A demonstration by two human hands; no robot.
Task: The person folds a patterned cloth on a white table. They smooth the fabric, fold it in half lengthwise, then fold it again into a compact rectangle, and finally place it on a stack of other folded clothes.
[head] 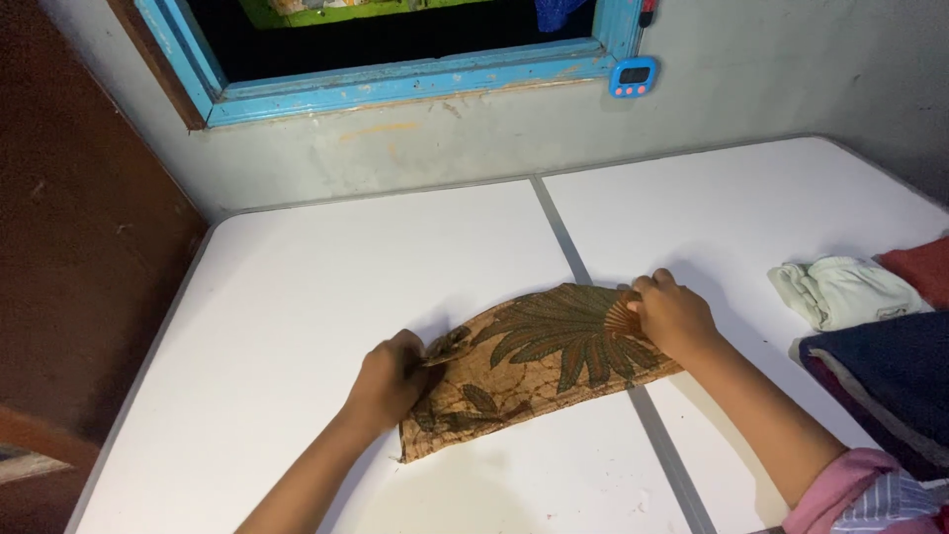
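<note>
On the white table (297,287), just left of its centre seam (560,232), a brown leaf-print cloth (534,366) is lying folded into a long band, w/ its long axis running from lower left up to upper right, right end just crossing the seam. L hand (388,381) is sitting at the cloth's left end, fingers curled together & pinching a small turned-up corner of fabric there; thumb side is hidden, so can't tell how tight the grip is. R hand (672,314) is resting on the cloth's right end, just right of the seam, fingers bent & closed on the bunched edge, pressing it to the table. So the cloth is lying between the 2 hands, stretching along the line joining them; both are touching it, neither nearer than the other. Well right of the seam, a pale rolled cloth (840,290) is lying apart from the hands, & beside it, at the table's right edge, a dark blue garment (885,371) and a bit of red fabric (919,267). Beyond the seam's far end, a blue window frame (395,84) w/ a small blue timer (633,77) is showing on the wall.
</note>
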